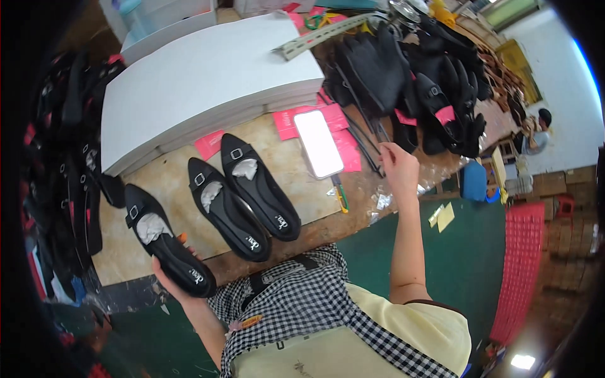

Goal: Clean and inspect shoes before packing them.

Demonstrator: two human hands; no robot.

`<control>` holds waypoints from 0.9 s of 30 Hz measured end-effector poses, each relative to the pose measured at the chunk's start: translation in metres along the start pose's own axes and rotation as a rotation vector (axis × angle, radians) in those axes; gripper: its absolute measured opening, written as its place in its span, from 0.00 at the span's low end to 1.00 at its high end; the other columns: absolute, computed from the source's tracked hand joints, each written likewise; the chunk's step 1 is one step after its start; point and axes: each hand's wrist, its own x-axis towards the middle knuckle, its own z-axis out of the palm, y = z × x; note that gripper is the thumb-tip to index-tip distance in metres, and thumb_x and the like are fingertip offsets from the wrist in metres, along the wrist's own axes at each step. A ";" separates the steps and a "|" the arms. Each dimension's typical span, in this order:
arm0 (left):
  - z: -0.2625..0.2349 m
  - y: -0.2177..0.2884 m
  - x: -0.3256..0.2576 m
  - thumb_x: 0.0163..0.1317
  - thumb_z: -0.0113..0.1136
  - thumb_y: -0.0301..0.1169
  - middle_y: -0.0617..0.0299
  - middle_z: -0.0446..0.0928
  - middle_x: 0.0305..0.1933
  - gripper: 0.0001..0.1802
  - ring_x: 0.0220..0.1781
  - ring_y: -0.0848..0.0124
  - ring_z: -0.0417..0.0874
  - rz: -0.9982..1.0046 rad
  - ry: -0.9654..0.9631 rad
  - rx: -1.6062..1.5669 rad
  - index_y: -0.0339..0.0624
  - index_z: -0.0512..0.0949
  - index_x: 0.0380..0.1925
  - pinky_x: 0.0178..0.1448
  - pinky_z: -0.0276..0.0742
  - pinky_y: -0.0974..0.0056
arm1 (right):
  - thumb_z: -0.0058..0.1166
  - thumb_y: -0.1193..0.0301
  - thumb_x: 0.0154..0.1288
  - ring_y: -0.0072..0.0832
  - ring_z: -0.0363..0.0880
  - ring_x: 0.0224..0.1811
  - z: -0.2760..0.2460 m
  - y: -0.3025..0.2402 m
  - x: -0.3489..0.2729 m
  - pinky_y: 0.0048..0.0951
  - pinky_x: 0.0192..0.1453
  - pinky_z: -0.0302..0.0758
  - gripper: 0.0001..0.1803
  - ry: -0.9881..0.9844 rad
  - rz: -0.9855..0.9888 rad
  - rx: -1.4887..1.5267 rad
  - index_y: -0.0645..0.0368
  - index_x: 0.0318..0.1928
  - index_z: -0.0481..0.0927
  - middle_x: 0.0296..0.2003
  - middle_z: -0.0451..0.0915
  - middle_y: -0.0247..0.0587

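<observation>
My left hand (187,301) is wrapped round the heel part of a black pointed flat shoe (165,242) with a square buckle and crumpled white paper in its toe. Two similar black shoes, a middle one (227,211) and a right one (261,183), lie side by side on the table, also with paper in their toes. Out to the right, my right hand (400,167) has its fingertips pinched at one of several thin black strips (365,145) beside a pile of black shoes. The ends of the strips are partly hidden among the shoes.
A stack of white sheets or boards (208,69) covers the back of the table (183,167). A phone with a bright screen (318,143) lies on pink packets (287,126), above a cutter (341,194). Black shoes (441,94) pile up at right. Another person (537,135) is far right.
</observation>
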 end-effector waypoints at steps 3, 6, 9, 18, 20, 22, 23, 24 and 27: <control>0.005 -0.003 0.007 0.66 0.46 0.57 0.48 0.79 0.48 0.36 0.36 0.61 0.84 0.011 0.004 0.022 0.35 0.70 0.57 0.33 0.86 0.58 | 0.59 0.65 0.62 0.46 0.82 0.35 0.013 0.013 -0.002 0.41 0.39 0.77 0.10 -0.007 -0.123 -0.106 0.58 0.38 0.84 0.32 0.84 0.47; 0.011 -0.005 0.006 0.67 0.45 0.57 0.47 0.78 0.49 0.35 0.37 0.61 0.84 0.010 -0.036 0.016 0.34 0.70 0.57 0.33 0.86 0.59 | 0.61 0.66 0.59 0.46 0.82 0.34 0.040 0.041 0.000 0.43 0.40 0.77 0.08 0.040 -0.191 -0.258 0.56 0.35 0.82 0.29 0.82 0.46; 0.024 -0.006 0.003 0.67 0.45 0.57 0.47 0.78 0.48 0.35 0.37 0.61 0.83 0.017 -0.045 0.050 0.33 0.70 0.56 0.33 0.86 0.59 | 0.62 0.66 0.56 0.46 0.81 0.34 0.038 0.050 0.005 0.45 0.40 0.77 0.09 0.038 -0.257 -0.343 0.55 0.34 0.80 0.29 0.80 0.46; 0.010 0.001 0.003 0.67 0.42 0.59 0.48 0.80 0.47 0.38 0.38 0.58 0.85 -0.064 -0.088 -0.010 0.32 0.71 0.55 0.34 0.87 0.56 | 0.60 0.70 0.59 0.44 0.80 0.25 -0.061 0.007 -0.023 0.41 0.33 0.75 0.12 -0.031 -0.138 -0.165 0.58 0.43 0.80 0.22 0.80 0.47; 0.009 -0.002 0.006 0.66 0.42 0.60 0.48 0.81 0.48 0.38 0.39 0.56 0.85 -0.094 -0.055 -0.027 0.34 0.72 0.57 0.40 0.86 0.54 | 0.59 0.73 0.61 0.28 0.71 0.17 -0.070 -0.042 -0.041 0.32 0.27 0.69 0.19 -0.089 -0.012 0.115 0.60 0.53 0.79 0.17 0.76 0.41; 0.010 -0.016 0.015 0.67 0.43 0.59 0.50 0.81 0.50 0.36 0.44 0.58 0.85 -0.111 -0.072 -0.061 0.36 0.73 0.57 0.50 0.83 0.57 | 0.60 0.75 0.62 0.12 0.60 0.19 -0.052 -0.082 -0.061 0.23 0.23 0.61 0.22 -0.332 -0.044 0.435 0.62 0.57 0.79 0.15 0.68 0.29; 0.032 -0.019 0.014 0.67 0.46 0.59 0.52 0.82 0.47 0.34 0.43 0.58 0.86 -0.136 -0.064 -0.068 0.39 0.74 0.56 0.47 0.84 0.56 | 0.62 0.75 0.61 0.12 0.60 0.18 -0.039 -0.099 -0.074 0.22 0.23 0.61 0.22 -0.445 -0.133 0.526 0.60 0.57 0.80 0.13 0.69 0.29; 0.054 -0.020 0.011 0.69 0.44 0.58 0.53 0.81 0.51 0.34 0.48 0.59 0.85 -0.070 -0.015 0.091 0.39 0.73 0.58 0.55 0.82 0.56 | 0.64 0.75 0.60 0.12 0.60 0.17 -0.031 -0.126 -0.086 0.23 0.23 0.62 0.23 -0.561 -0.181 0.538 0.58 0.58 0.80 0.12 0.68 0.31; 0.049 -0.033 0.024 0.71 0.35 0.60 0.52 0.78 0.57 0.38 0.57 0.62 0.81 0.024 -0.116 0.140 0.37 0.70 0.61 0.65 0.74 0.59 | 0.59 0.72 0.64 0.34 0.66 0.13 -0.019 -0.191 -0.096 0.29 0.22 0.65 0.24 -0.807 -0.419 0.459 0.56 0.61 0.76 0.14 0.68 0.46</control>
